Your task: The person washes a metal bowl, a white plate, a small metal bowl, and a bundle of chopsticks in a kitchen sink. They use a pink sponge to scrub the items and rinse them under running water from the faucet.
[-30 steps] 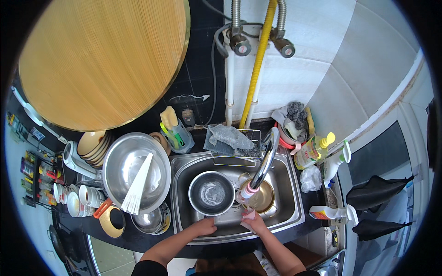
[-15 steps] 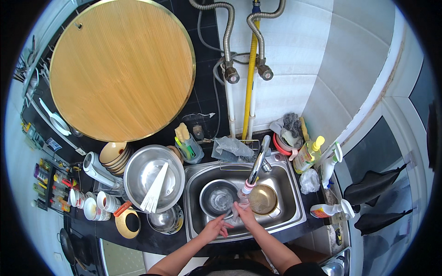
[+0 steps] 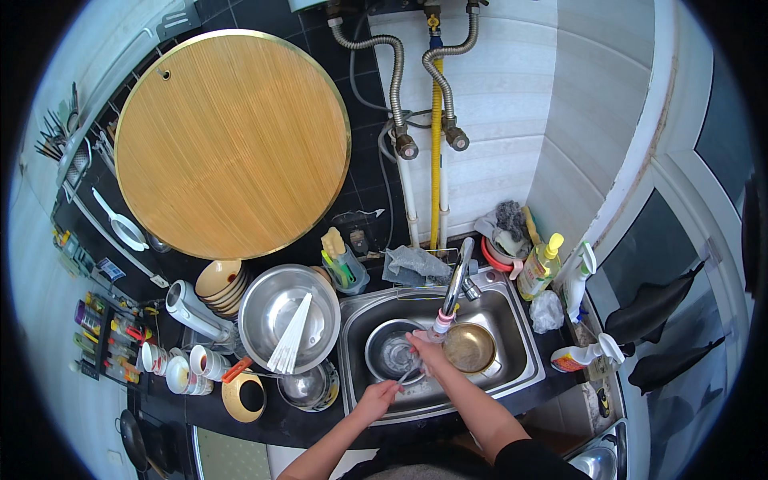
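My right hand (image 3: 430,354) is under the tap (image 3: 458,280), over the right side of a steel pot (image 3: 392,352) in the sink. Its fingers are bent inward, and what they grip is hard to make out. Lower left, at the sink's front rim, my left hand (image 3: 379,400) has its fingers pinched on one end of a thin pale strip (image 3: 410,374). This strip runs up toward the right hand; cloth or utensil, I cannot tell. Cloudy water lies in the pot. Beside it in the steel sink (image 3: 516,352) sits a brass-coloured pan (image 3: 470,347).
Left of the sink stand a large steel bowl (image 3: 264,320) holding white sticks, stacked tan bowls (image 3: 218,278) and white cups (image 3: 182,376). A detergent bottle (image 3: 538,274) and spray bottles (image 3: 578,284) are at the right. A round wooden board (image 3: 232,144) leans behind.
My right hand has risen toward the tap's spout. My left hand has drawn down, apart from it, and its spread fingers have closed on the pale strip. The whole view has shifted slightly.
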A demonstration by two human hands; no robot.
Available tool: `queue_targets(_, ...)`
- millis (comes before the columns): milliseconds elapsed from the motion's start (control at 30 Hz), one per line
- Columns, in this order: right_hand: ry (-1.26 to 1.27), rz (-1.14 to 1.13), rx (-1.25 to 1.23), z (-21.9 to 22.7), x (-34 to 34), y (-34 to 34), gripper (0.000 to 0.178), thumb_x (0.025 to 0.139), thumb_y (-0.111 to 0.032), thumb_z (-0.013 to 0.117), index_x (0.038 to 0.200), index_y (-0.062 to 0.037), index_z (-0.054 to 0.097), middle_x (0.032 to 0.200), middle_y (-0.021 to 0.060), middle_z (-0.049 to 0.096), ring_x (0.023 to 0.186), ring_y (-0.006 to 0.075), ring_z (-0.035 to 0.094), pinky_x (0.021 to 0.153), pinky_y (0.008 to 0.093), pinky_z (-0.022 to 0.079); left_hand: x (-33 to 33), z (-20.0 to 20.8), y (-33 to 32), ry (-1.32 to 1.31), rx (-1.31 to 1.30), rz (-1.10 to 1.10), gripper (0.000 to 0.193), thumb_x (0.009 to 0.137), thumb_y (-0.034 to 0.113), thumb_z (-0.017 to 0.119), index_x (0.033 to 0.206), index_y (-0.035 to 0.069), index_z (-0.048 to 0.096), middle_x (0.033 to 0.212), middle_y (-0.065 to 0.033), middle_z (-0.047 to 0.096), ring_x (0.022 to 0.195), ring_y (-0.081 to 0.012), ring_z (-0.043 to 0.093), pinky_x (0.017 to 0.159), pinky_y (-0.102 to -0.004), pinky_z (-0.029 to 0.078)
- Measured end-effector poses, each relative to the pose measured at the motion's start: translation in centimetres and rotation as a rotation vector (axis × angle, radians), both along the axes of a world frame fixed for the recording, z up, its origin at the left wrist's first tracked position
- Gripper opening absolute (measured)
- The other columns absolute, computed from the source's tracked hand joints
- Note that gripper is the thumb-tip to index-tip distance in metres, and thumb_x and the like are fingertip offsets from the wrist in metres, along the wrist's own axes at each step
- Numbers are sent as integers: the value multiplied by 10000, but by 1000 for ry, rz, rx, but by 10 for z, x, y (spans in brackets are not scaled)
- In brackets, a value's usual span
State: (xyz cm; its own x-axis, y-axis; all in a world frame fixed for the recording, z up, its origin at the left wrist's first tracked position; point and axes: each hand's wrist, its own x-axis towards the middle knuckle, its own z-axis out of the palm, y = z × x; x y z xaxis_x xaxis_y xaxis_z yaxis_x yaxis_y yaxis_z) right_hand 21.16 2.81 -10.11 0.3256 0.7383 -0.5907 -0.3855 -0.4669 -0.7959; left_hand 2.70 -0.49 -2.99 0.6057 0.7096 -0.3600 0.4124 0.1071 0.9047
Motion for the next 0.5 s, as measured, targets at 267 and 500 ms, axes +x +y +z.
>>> queue_targets(267, -1118, -28, 523, 41, -54, -23, 596, 672, -493, 646, 1054, -45, 549, 998, 135, 581, 894, 303, 568, 796, 374, 436, -14, -2, 7, -48, -180, 133, 214, 894, 180, 454, 882, 31, 607, 548, 6, 427, 508, -71, 395, 476, -229, 343)
queue_targets(500, -141, 252, -54, 24, -10, 4, 511, 693, -553, 608, 911, -91, 634, 719, 143, 611, 696, 295, 588, 686, 382, 456, -18, 5, -3, -29, -19, -19, 211, 892, 160, 453, 885, 25, 615, 547, 17, 409, 504, -62, 367, 468, -220, 322)
